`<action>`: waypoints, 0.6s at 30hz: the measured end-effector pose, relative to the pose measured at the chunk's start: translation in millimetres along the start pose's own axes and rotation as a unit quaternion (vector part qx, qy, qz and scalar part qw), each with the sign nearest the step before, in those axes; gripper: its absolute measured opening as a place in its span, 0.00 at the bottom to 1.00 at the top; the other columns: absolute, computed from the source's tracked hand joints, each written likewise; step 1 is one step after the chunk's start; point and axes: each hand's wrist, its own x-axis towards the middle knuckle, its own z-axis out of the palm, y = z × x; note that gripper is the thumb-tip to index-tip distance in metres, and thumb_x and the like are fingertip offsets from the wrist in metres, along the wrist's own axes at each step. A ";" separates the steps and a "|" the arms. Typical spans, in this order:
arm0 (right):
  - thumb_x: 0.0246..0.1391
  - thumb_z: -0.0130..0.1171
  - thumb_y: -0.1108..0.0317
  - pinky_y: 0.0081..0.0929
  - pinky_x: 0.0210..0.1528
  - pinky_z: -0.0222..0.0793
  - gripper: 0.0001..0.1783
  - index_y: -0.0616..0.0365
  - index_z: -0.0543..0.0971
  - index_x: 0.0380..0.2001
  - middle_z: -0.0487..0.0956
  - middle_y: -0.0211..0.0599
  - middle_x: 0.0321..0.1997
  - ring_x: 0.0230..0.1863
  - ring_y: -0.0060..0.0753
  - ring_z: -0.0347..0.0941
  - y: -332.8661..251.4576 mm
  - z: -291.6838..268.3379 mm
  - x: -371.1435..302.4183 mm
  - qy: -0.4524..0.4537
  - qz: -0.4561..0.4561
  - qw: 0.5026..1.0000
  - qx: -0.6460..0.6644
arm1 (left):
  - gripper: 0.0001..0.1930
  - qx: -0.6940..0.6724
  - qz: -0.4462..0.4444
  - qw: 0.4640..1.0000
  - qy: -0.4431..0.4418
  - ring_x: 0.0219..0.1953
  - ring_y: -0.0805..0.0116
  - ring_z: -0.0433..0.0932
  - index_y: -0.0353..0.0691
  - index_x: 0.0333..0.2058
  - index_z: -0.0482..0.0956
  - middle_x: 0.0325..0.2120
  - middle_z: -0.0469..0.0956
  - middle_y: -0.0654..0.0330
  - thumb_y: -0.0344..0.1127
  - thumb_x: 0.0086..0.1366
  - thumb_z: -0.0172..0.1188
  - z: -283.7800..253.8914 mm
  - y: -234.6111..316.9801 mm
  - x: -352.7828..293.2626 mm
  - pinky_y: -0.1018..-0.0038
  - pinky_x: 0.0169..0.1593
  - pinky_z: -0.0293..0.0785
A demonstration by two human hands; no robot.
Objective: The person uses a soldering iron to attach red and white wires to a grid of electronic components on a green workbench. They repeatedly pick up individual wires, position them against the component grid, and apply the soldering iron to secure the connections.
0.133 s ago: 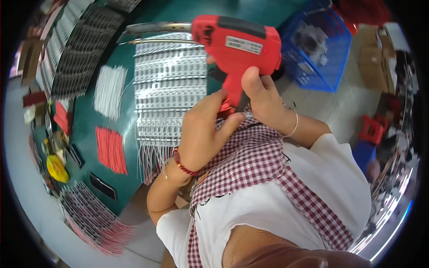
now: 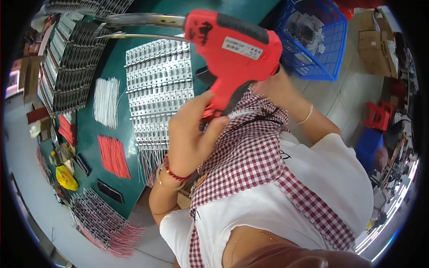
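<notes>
A red and black soldering gun [image 2: 232, 49] is held up before me, its metal nozzle and thin feed tube pointing left. My left hand [image 2: 190, 129] is closed round the bottom of its handle. My right hand [image 2: 279, 89] is behind the gun's rear end, blurred, with its fingers hidden. Beyond my left hand, rows of silver metal strips with small parts [image 2: 161, 85] lie on the green table [image 2: 85, 147]. Thin wires hang from their near edge. To their left are a bundle of white wires [image 2: 106, 102] and a bundle of red wires [image 2: 114, 156].
Stacked strips [image 2: 71, 62] rise at the far left. A dark phone [image 2: 110, 191], a yellow bottle [image 2: 66, 177] and wired strips [image 2: 98, 214] lie at the near left. On the right stand a blue basket [image 2: 335, 49], cardboard boxes [image 2: 375, 49] and a red stool [image 2: 377, 115].
My right hand has moved from the back of the handle, where its thumb showed, to behind the gun's rear. The gun appears larger, and its nozzle reaches further left.
</notes>
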 end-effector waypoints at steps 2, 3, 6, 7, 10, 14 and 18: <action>0.56 0.56 0.62 0.33 0.67 0.55 0.39 0.53 0.55 0.69 0.58 0.38 0.70 0.71 0.36 0.54 31.0 -40.5 -1.0 0.065 0.091 0.993 0.030 | 0.22 -0.025 -0.051 0.998 0.009 0.30 0.66 0.78 0.28 0.46 0.75 0.29 0.78 0.53 0.32 0.54 0.69 -16.2 1.9 1.3 0.74 0.36 0.73; 0.61 0.52 0.50 0.34 0.69 0.53 0.38 0.52 0.55 0.69 0.54 0.38 0.73 0.72 0.36 0.51 54.0 -62.8 0.4 0.102 0.139 0.981 0.092 | 0.22 -0.028 -0.061 0.998 0.013 0.30 0.69 0.76 0.27 0.46 0.74 0.29 0.77 0.55 0.31 0.55 0.69 -21.6 -0.6 -4.5 0.76 0.35 0.72; 0.60 0.42 0.31 0.38 0.68 0.52 0.46 0.52 0.54 0.70 0.52 0.39 0.74 0.73 0.38 0.48 106.5 -132.1 -7.6 0.169 0.263 0.949 0.039 | 0.19 -0.135 -0.090 0.986 0.033 0.28 0.79 0.66 0.26 0.45 0.74 0.29 0.73 0.64 0.29 0.57 0.67 -38.3 0.3 -12.9 0.82 0.33 0.65; 0.57 0.40 0.27 0.41 0.69 0.51 0.51 0.56 0.55 0.70 0.52 0.43 0.74 0.73 0.38 0.48 127.8 -159.0 -5.1 0.194 0.308 0.931 0.031 | 0.16 -0.153 -0.127 0.977 0.075 0.28 0.80 0.66 0.28 0.44 0.75 0.30 0.73 0.65 0.29 0.59 0.65 -42.1 1.3 -16.4 0.83 0.33 0.63; 0.52 0.39 0.21 0.46 0.68 0.51 0.55 0.62 0.65 0.63 0.64 0.50 0.67 0.69 0.43 0.57 182.6 -234.7 -0.6 0.182 0.388 0.903 0.029 | 0.16 -0.192 -0.099 0.967 0.134 0.30 0.82 0.67 0.31 0.43 0.76 0.33 0.75 0.65 0.35 0.60 0.65 -48.7 -0.9 -24.1 0.87 0.32 0.61; 0.49 0.39 0.19 0.43 0.53 0.67 0.54 0.65 0.79 0.46 0.79 0.48 0.47 0.49 0.41 0.75 174.1 -290.4 17.5 0.168 0.399 0.894 -0.113 | 0.23 -0.170 -0.054 0.967 0.180 0.41 0.69 0.74 0.31 0.49 0.71 0.42 0.76 0.55 0.39 0.60 0.66 -77.1 -2.0 -42.9 0.74 0.49 0.67; 0.55 0.40 0.25 0.28 0.28 0.72 0.46 0.64 0.82 0.29 0.81 0.43 0.24 0.24 0.33 0.78 188.1 -347.2 35.3 0.169 0.397 0.870 -0.240 | 0.23 -0.170 -0.003 0.954 0.249 0.39 0.67 0.73 0.29 0.44 0.72 0.39 0.74 0.56 0.42 0.60 0.67 -90.1 0.0 -44.7 0.73 0.44 0.66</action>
